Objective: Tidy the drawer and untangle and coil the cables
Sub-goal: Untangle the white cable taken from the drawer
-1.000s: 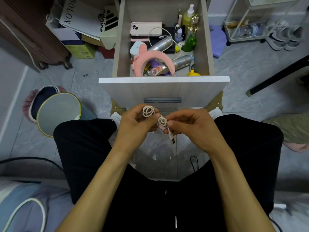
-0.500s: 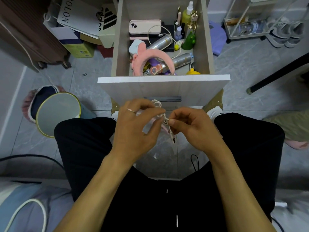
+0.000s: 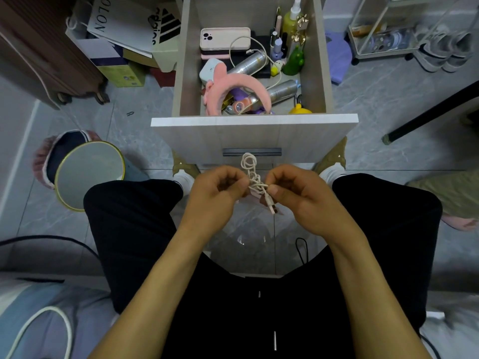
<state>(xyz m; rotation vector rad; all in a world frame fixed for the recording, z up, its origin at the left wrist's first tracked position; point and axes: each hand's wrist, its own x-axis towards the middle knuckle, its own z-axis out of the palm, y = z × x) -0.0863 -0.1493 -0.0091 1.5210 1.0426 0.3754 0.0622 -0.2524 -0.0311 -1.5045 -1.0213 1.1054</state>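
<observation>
so the job looks barely begun. both hands work one short white cable (image 3: pixel 252 177) above the lap, in front of the open drawer (image 3: pixel 254 120): the left hand (image 3: pixel 217 189) pinches the bundle, the right hand (image 3: pixel 298 193) pinches it near the plug, and small loops stick up between them. inside the drawer a second white cable (image 3: pixel 259 51) lies loose over phones (image 3: pixel 225 38), cans, bottles and a pink headband (image 3: pixel 241 86), all jumbled, so sorting appears left.

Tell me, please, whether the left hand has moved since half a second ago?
Yes. The left hand has drawn back leftward, uncovering the cable below the drawer handle.
</observation>
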